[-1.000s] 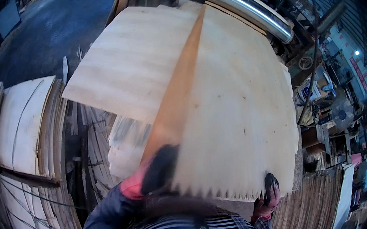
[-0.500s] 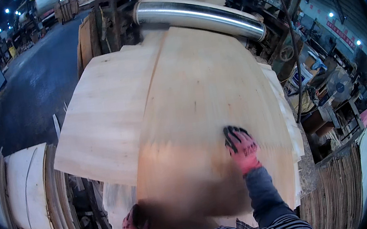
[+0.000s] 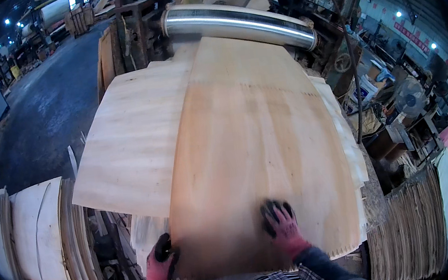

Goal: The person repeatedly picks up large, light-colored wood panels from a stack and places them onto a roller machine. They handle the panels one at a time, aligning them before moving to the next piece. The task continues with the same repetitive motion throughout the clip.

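Observation:
A wide tan wood veneer sheet (image 3: 261, 146) stretches in front of me toward a shiny metal roller (image 3: 237, 23). Its near part is smeared by motion. My left hand (image 3: 158, 268), in a pink glove with black fingers, is closed at the sheet's near left edge. On top of the sheet, right of its near middle, my right hand (image 3: 282, 225) rests in a matching glove with fingers spread. A paler veneer sheet (image 3: 128, 135) sticks out on the left, partly covered by the tan one. More pale sheets (image 3: 355, 152) show along the right edge.
Upright stacks of veneer (image 3: 40, 235) stand at the near left, and another stack (image 3: 409, 235) at the near right. A dark upright bar (image 3: 355, 84) rises right of the sheets. A fan (image 3: 410, 97) and clutter lie beyond it. Dark floor (image 3: 52, 110) spreads at the far left.
The tan sheet's darker part now reaches much farther toward the roller. My right hand has come back nearer to me and slightly left. My left hand stays near the left edge.

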The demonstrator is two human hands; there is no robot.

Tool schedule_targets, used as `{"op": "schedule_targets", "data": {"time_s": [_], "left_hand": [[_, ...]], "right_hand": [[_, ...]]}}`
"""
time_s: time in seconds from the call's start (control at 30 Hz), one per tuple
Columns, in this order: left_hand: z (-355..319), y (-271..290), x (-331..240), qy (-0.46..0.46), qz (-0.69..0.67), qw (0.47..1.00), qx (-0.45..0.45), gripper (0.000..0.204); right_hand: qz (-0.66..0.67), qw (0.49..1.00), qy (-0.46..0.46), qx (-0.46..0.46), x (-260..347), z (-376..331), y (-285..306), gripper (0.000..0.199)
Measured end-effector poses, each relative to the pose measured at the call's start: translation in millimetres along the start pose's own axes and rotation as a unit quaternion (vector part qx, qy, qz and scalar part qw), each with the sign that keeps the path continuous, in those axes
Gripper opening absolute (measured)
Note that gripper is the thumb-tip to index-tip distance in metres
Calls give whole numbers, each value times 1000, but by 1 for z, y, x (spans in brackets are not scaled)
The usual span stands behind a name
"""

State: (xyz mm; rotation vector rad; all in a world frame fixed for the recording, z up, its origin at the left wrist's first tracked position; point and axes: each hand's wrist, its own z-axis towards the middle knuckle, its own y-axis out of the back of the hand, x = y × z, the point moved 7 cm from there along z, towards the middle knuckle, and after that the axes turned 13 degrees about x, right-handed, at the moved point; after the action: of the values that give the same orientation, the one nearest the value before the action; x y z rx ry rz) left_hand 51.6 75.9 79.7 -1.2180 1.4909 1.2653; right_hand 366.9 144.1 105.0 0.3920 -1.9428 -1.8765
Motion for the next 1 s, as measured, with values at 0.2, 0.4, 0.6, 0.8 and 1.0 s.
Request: {"op": "schedule_targets", "data": {"time_s": [0.2, 0.4, 0.6, 0.8, 1.0], "left_hand": [[-2, -24, -119, 3, 42, 989, 139, 36], [-17, -22, -152, -156, -52, 976, 140, 28], [-3, -10, -89, -70, -198, 966, 154, 32], [23, -1, -39, -124, -209, 965, 101, 39], [14, -3, 58, -81, 376, 923, -17, 63]], "right_hand": [[-18, 985, -17, 173, 27, -131, -61, 65], [68, 994, -32, -80, 27, -149, 16, 47], [-18, 982, -8, -185, 40, -160, 107, 38], [-54, 984, 19, -171, -3, -77, 118, 37], [-22, 991, 4, -132, -74, 27, 90, 40]]}}
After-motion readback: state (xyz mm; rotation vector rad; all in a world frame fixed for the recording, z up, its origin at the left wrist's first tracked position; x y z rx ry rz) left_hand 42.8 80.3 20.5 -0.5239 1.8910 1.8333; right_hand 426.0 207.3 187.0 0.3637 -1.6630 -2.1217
